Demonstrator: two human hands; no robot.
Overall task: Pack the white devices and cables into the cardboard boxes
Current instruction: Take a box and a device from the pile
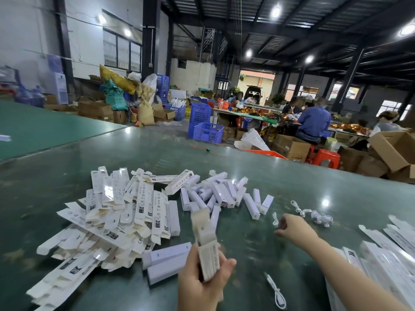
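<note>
My left hand (202,279) grips a narrow white cardboard box (207,254) upright, its top flap open and blurred. My right hand (292,228) reaches out over the green table (157,153) and pinches a small coiled white cable (275,218). A pile of white devices (220,194) lies behind the box. A heap of flat white printed boxes (116,212) covers the left of the table. More white cables (314,215) lie beyond my right hand, and one loose cable (276,292) lies near my right forearm.
Two white devices (168,263) lie just left of my left hand. Packed white boxes (386,250) are stacked at the right edge. Beyond the table stand blue crates (207,131), brown cartons (395,149) and people seated at another bench.
</note>
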